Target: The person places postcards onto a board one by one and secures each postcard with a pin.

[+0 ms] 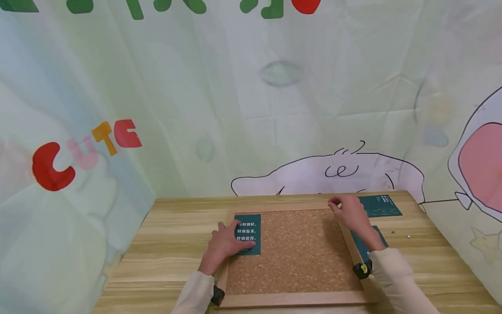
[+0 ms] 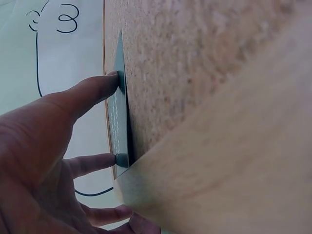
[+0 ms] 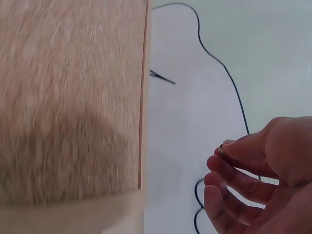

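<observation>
Flat in the upper left of the framed corkboard (image 1: 302,253) lies a dark green card (image 1: 248,231) with white lettering. My left hand (image 1: 222,243) presses it with thumb and index finger spread apart; in the left wrist view both fingertips rest on the card's face. Over the board's upper right corner, my right hand (image 1: 351,213) is raised. Its thumb and index finger pinch a tiny brass-coloured thumbtack (image 3: 222,150), mostly hidden by the fingertips.
Two more green cards, a far one (image 1: 380,206) and a nearer one (image 1: 374,246) partly under the right forearm, lie right of the board. A small shiny tack (image 1: 408,237) is on the wooden table (image 1: 439,270). Printed fabric (image 1: 219,109) hangs behind the table.
</observation>
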A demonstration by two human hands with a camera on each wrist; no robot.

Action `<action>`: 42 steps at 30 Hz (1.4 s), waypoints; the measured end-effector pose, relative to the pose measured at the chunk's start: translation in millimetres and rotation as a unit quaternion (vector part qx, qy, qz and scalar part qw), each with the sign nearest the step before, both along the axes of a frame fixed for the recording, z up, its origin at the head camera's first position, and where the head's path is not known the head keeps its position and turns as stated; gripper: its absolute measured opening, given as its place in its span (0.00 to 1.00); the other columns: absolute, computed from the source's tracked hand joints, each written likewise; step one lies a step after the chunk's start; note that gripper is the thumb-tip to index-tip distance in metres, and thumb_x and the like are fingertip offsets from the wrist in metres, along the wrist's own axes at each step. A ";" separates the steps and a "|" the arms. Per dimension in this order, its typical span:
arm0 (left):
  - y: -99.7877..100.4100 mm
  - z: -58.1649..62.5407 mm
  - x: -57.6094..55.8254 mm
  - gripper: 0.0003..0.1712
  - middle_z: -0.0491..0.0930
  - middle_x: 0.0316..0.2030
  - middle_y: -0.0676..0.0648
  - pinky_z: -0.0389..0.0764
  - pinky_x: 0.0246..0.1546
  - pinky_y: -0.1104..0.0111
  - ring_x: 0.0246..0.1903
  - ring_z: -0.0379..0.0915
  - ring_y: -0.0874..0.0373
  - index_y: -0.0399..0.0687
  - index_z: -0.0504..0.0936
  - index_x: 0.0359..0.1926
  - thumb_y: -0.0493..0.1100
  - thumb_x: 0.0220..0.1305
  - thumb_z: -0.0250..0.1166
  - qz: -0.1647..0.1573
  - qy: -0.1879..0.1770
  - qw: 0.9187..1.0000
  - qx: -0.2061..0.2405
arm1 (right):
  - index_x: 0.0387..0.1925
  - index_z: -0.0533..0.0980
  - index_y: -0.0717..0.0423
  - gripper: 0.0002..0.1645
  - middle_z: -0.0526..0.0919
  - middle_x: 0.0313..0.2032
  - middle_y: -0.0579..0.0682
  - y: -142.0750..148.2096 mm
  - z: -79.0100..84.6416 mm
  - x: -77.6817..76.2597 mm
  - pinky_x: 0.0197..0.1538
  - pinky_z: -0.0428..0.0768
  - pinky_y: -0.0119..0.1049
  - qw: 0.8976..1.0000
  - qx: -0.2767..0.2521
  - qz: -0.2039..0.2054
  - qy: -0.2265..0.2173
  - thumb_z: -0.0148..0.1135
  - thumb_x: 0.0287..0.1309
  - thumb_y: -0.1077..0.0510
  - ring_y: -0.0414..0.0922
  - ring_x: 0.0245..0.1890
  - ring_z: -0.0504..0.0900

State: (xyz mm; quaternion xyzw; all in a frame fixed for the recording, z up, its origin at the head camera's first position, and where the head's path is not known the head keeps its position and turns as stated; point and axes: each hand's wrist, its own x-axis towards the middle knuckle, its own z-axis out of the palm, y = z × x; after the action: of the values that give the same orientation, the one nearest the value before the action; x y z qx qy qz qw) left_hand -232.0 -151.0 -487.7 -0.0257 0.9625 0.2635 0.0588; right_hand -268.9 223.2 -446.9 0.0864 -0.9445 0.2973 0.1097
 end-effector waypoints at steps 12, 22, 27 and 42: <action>-1.6 -5.0 1.1 0.56 0.66 0.60 0.29 0.75 0.50 0.35 0.53 0.66 0.32 0.50 0.70 0.74 0.68 0.49 0.80 0.009 -0.008 1.000 0.001 | 0.42 0.85 0.64 0.07 0.86 0.35 0.54 -51.7 -2.1 -9.8 0.36 0.81 0.43 0.999 -0.007 0.043 -0.007 0.65 0.70 0.63 0.47 0.32 0.78; -1.6 -2.1 1.6 0.56 0.66 0.59 0.29 0.75 0.50 0.35 0.53 0.66 0.32 0.49 0.69 0.74 0.67 0.49 0.80 0.006 -0.004 1.000 0.002 | 0.43 0.85 0.61 0.09 0.85 0.36 0.50 -91.5 4.6 -14.2 0.32 0.77 0.38 0.997 -0.016 0.066 -0.043 0.64 0.72 0.60 0.45 0.31 0.77; -1.3 -2.7 2.5 0.55 0.67 0.58 0.30 0.76 0.49 0.36 0.53 0.66 0.33 0.50 0.70 0.73 0.67 0.49 0.80 0.007 -0.002 1.000 0.004 | 0.41 0.85 0.61 0.07 0.84 0.33 0.48 -108.0 2.5 -17.7 0.32 0.76 0.38 0.995 -0.017 0.087 -0.048 0.66 0.71 0.60 0.43 0.29 0.76; 1.4 -5.2 -1.2 0.55 0.67 0.58 0.31 0.77 0.50 0.38 0.53 0.66 0.34 0.52 0.70 0.73 0.68 0.49 0.80 0.015 -0.008 1.000 0.003 | 0.38 0.86 0.59 0.06 0.83 0.31 0.48 -147.3 -15.2 -31.3 0.35 0.78 0.36 0.986 -0.073 0.117 -0.097 0.66 0.70 0.60 0.44 0.31 0.78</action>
State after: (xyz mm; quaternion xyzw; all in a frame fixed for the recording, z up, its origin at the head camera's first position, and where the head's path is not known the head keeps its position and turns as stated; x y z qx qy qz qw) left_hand -233.2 -149.6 -492.9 -0.0423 0.9607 0.2671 0.0629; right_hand -300.2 76.0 -462.1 0.1589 -0.9098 0.3832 -0.0124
